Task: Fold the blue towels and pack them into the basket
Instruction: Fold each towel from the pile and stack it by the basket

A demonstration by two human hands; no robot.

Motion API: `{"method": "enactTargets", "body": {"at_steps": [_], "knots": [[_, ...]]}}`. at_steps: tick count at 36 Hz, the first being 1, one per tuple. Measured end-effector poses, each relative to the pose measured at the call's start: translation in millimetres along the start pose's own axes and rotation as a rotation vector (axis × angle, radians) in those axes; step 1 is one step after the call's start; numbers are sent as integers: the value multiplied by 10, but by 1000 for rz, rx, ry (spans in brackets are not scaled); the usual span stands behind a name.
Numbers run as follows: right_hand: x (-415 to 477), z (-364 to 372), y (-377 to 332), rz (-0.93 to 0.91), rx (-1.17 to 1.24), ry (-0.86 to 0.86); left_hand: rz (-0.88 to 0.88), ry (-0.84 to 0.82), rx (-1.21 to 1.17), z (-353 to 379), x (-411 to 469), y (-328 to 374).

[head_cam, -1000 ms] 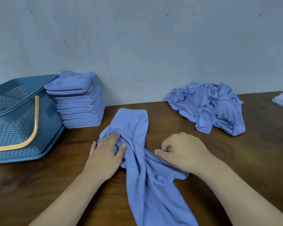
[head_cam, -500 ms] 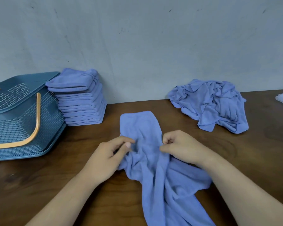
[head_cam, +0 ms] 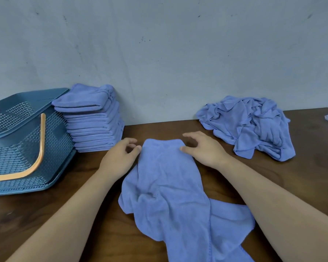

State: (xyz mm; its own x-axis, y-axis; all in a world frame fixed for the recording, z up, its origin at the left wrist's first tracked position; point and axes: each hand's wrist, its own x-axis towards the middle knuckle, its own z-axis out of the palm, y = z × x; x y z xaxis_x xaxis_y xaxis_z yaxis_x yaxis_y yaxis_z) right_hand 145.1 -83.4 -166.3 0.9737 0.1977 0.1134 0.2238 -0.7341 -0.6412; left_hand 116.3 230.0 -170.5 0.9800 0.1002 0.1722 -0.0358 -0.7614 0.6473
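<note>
Basket (head_cam: 17,163) is tipped on its side at far left of table (head_cam: 45,214), orange handle (head_cam: 39,154) across its opening. Stack of folded towels (head_cam: 95,125) is set just beside it, against the wall. Left hand (head_cam: 119,157) is placed at the far left corner of the loose towel (head_cam: 169,186), fingers loosely curled, thumb tip touching the edge; an actual pinch cannot be told from this angle. The towel is laid rumpled at table centre, between both forearms. Right hand (head_cam: 203,150) is relaxed at the far right corner, thumb resting on cloth, nothing grasped. Unfolded pile (head_cam: 250,127) is heaped well right.
</note>
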Motion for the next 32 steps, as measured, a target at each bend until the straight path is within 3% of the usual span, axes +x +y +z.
{"method": "enactTargets", "body": {"at_steps": [4,7,15,22,28,32], "knots": [[278,22,-2,-83,-157,-115,124,-87,-12,146,216,46],[339,47,24,-114,-136,-134,161,-183,17,190,333,45],[317,-10,157,-183,544,-222,308,-201,-379,111,272,-55],[325,-220,201,-57,880,-175,166,-128,-740,21,313,-64],[377,-429,208,54,897,-107,34,38,-637,69,358,-43],[451,-398,170,118,945,95,-8,150,-570,125,430,-128]]}}
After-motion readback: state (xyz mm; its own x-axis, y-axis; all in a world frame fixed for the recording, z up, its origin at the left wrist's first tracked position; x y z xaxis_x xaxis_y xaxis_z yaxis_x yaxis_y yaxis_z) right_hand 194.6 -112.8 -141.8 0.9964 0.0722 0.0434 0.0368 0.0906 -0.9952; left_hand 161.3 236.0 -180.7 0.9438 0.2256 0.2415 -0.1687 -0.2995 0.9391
